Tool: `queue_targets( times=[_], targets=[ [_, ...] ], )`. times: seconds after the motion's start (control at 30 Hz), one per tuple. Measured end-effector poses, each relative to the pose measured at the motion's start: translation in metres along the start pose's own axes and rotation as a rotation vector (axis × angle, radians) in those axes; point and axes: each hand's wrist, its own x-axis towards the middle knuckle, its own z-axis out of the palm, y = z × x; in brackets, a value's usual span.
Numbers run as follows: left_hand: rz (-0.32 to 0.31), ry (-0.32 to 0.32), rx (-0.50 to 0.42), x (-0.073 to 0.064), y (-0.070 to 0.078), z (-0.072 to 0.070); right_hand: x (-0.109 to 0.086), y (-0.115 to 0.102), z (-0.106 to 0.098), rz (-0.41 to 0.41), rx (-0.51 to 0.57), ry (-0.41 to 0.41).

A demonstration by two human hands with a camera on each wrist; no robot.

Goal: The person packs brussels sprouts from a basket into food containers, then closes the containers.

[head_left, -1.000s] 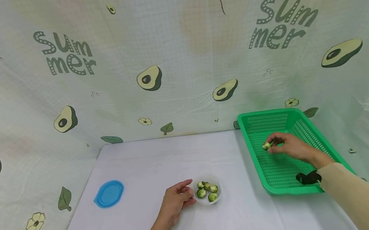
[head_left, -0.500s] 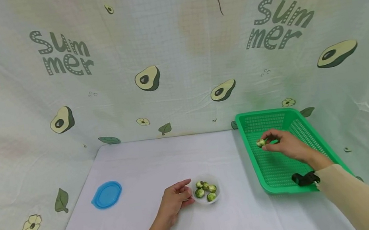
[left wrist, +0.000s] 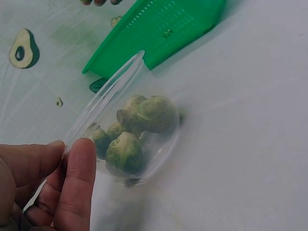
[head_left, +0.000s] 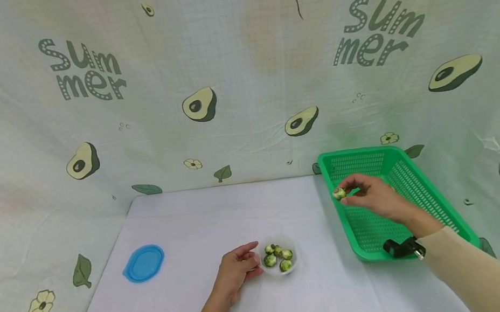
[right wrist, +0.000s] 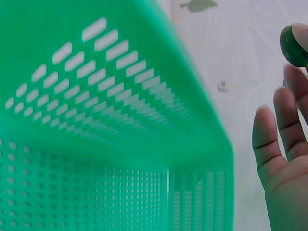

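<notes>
My left hand [head_left: 236, 272] pinches the rim of a small clear plastic bowl [left wrist: 161, 156] between thumb and fingers. Several Brussels sprouts [left wrist: 124, 153] lie inside that bowl. Over the left rim of the green basket [head_left: 354, 248], my right hand [head_left: 374, 199] holds a single Brussels sprout [head_left: 339, 193] between its thumb and fingertips. In the right wrist view the same sprout [right wrist: 292, 47] shows at the right edge, partly behind the thumb, while the other fingers [right wrist: 267, 139] spread below it. The basket's visible floor holds no sprouts.
A blue lid [head_left: 144, 263] lies on the left of the white-covered table [head_left: 220, 215]. Behind the table hangs a pale curtain [head_left: 236, 71] printed with avocados, and it runs along both sides too. The basket stands at the right, with raised slotted walls.
My right hand has lifted and moved left with the sprout, from over the basket's inside to its left rim. The left hand stays at the bowl.
</notes>
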Motion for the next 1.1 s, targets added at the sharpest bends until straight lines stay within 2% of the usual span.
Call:
queue_targets(
  times=[0.2, 0.53, 0.93, 1.1],
  targets=[
    [0.0, 0.0, -0.002, 0.0, 0.002, 0.0, 0.002, -0.006, 0.018, -0.059, 0.058, 0.002],
    [0.006, -0.003, -0.004, 0.001, 0.002, -0.001, 0.0, -0.02, 0.051, -0.079, 0.102, -0.022],
    [0.004, -0.009, 0.0, 0.0, 0.002, -0.001, -0.004, -0.031, 0.101, -0.149, 0.101, -0.04],
    [0.002, -0.009, -0.005, 0.0, 0.001, -0.001, -0.006, -0.028, 0.121, -0.137, 0.066, -0.047]
  ],
)
